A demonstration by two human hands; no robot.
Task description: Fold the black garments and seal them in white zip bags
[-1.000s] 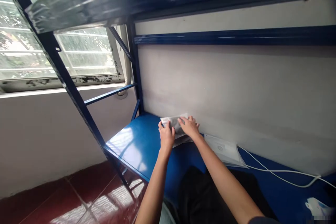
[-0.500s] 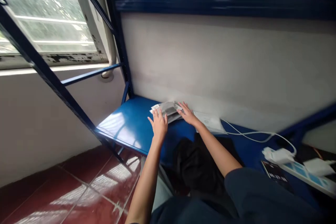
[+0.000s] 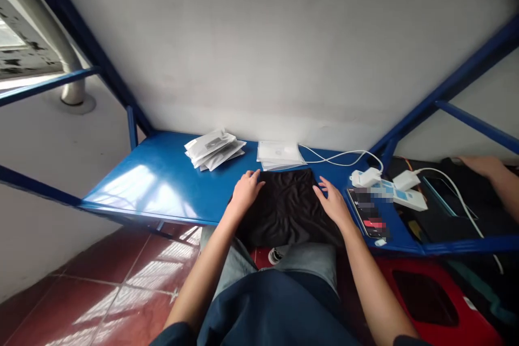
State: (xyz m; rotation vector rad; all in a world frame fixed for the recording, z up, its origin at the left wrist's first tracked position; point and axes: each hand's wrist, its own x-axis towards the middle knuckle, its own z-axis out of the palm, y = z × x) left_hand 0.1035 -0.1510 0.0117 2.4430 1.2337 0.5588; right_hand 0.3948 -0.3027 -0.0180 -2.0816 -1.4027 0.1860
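By black cloth [image 3: 286, 205], hands [image 3: 244, 193] [image 3: 334, 205], now off packets [image 3: 211, 145]

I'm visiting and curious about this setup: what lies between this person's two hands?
Wrinkled black cloth, on the blue tabletop, lies between the left hand and right hand in the head view.

Both hands [image 3: 245, 192] (now wider apart) left packets [image 3: 214, 147] for black cloth [image 3: 287, 208].

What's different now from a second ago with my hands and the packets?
Your left hand and right hand let go of the packet pile and moved right, toward your body, to the left and right edges of the black cloth. The pile and the flat white packets stayed on the blue tabletop.
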